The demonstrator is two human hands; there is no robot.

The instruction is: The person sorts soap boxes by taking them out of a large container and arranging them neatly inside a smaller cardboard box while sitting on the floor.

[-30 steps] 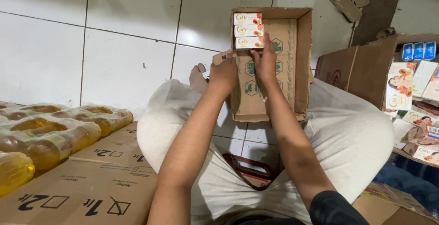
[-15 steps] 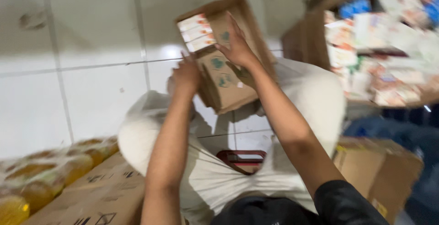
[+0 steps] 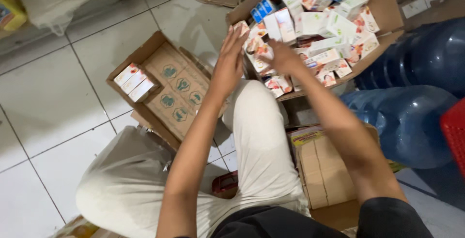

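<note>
Reaching forward, both hands are over the near edge of a large open carton (image 3: 382, 5) heaped with small product boxes (image 3: 334, 25), white with red, orange and blue panels, lying at all angles. Right hand (image 3: 283, 59) is down among the nearest boxes, fingers curled; grip looks closed around one small box, but which one I cannot tell, since knuckles hide it. Left hand (image 3: 227, 66) is raised beside it, palm flat, fingers spread and open, holding nothing, fingertips near a white-and-orange box (image 3: 241, 27) at the carton's corner. The heap lies straight ahead and slightly right of both hands; right hand is the nearer. To the left, on the tiled floor (image 3: 48, 97), sits a shallow brown tray carton (image 3: 169, 90), long axis running diagonally from upper left to lower right, green hexagon marks printed along its bottom. Three small boxes (image 3: 134, 82) stand packed side by side in its far-left corner; the rest is bare. Blue water jugs (image 3: 411, 117) lie at right, a closed brown carton (image 3: 324, 170) by the knee.
</note>
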